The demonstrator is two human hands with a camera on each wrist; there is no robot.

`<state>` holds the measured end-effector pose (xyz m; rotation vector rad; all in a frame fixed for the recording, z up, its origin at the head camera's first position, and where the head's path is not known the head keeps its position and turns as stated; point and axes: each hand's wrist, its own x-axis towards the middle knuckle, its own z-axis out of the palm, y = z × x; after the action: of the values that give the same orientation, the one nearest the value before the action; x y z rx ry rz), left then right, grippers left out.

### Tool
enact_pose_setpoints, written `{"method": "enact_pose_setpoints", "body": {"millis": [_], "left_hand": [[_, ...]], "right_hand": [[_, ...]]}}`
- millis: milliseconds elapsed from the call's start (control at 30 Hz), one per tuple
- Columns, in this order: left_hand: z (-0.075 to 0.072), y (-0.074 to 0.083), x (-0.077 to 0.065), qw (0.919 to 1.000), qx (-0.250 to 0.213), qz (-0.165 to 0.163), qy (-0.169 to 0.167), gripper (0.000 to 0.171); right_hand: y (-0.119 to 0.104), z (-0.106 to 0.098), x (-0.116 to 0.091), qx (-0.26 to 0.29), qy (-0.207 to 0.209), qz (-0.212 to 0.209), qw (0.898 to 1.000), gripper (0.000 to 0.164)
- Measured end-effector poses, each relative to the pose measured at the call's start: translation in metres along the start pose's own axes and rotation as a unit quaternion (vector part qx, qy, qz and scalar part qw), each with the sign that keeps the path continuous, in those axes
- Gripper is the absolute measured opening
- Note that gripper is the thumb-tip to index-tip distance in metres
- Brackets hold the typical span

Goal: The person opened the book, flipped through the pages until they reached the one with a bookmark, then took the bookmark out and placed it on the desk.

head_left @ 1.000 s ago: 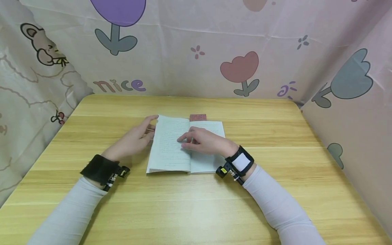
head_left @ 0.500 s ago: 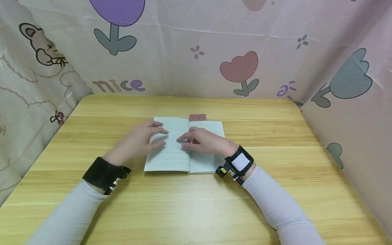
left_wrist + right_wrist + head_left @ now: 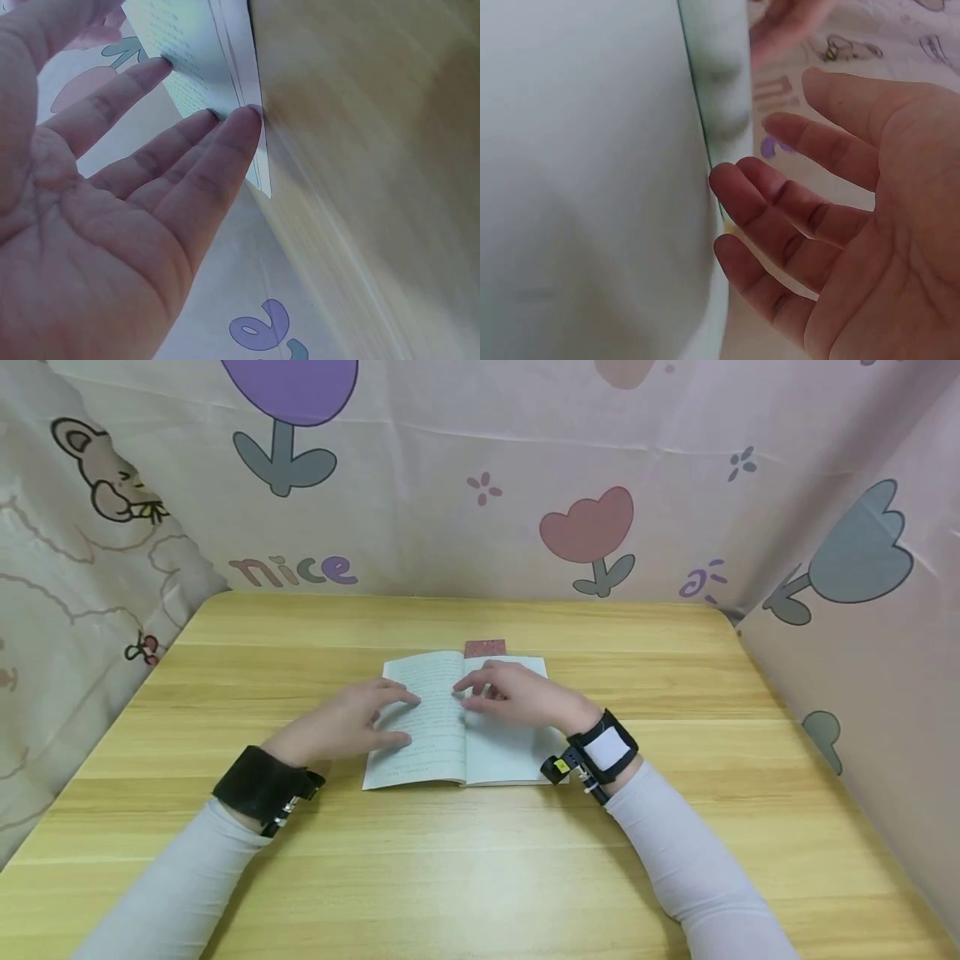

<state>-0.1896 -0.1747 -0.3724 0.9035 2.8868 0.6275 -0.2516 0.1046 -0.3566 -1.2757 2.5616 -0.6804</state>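
An open book (image 3: 423, 760) with lines of writing on its left page lies flat on the table. My left hand (image 3: 348, 718) rests over the left page with its fingers spread and the thumb apart. In the left wrist view, the fingertips of this left hand (image 3: 127, 202) touch the book (image 3: 184, 45) near its edge. My right hand (image 3: 532, 695) lies over the right page, its loosely bent fingers reaching the middle fold. The right wrist view has this right hand (image 3: 855, 217) with slack fingers beside the right page (image 3: 592, 150); nothing is gripped.
A reddish flat piece (image 3: 485, 648) sticks out past the book's top edge at the fold. The wooden table (image 3: 480, 868) extends around the book. Printed cloth (image 3: 450, 535) hangs behind and at both sides.
My left hand has moved from the book's upper left edge onto the left page. My right hand has shifted a little to the right and away from me. The left page's outer edge has shifted slightly.
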Motion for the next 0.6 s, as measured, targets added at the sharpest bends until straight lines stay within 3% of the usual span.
{"method": "enact_pose_setpoints", "body": {"millis": [333, 600], "left_hand": [[0.000, 0.000, -0.001, 0.9999, 0.004, -0.010, -0.005, 0.055], [0.000, 0.001, 0.000, 1.0000, 0.003, -0.007, -0.006, 0.055]], "right_hand": [[0.034, -0.024, -0.015, -0.041, 0.023, 0.143, 0.989, 0.048], [0.059, -0.026, -0.022, -0.081, 0.027, 0.190, 0.978, 0.057]]}}
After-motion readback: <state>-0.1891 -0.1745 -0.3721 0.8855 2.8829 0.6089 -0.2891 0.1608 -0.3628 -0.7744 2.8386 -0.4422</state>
